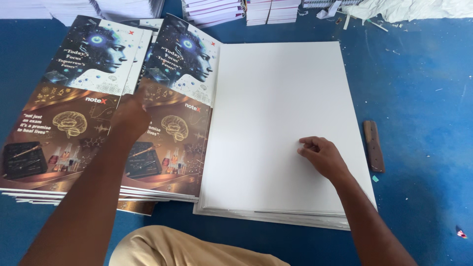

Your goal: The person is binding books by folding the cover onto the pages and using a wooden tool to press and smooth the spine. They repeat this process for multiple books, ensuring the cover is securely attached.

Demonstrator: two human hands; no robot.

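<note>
My left hand (130, 116) rests flat on a pile of printed cover sheets (170, 148), each showing a bluish robot-like head above a brown panel with a brain drawing. A second pile of the same covers (59, 123) lies further left. My right hand (322, 156) sits with fingers curled on the top sheet of a thick stack of plain white sheets (276, 98), just right of the cover piles. I cannot tell whether those fingers pinch the top sheet. Both stacks lie on a blue surface (419, 98).
A brown wooden tool (374, 146) lies on the blue surface right of the white stack. Stacks of bound books (217, 11) and white paper line the far edge, with crumpled white cloth (414, 9) at the back right. My knee in tan cloth (172, 249) is at the bottom.
</note>
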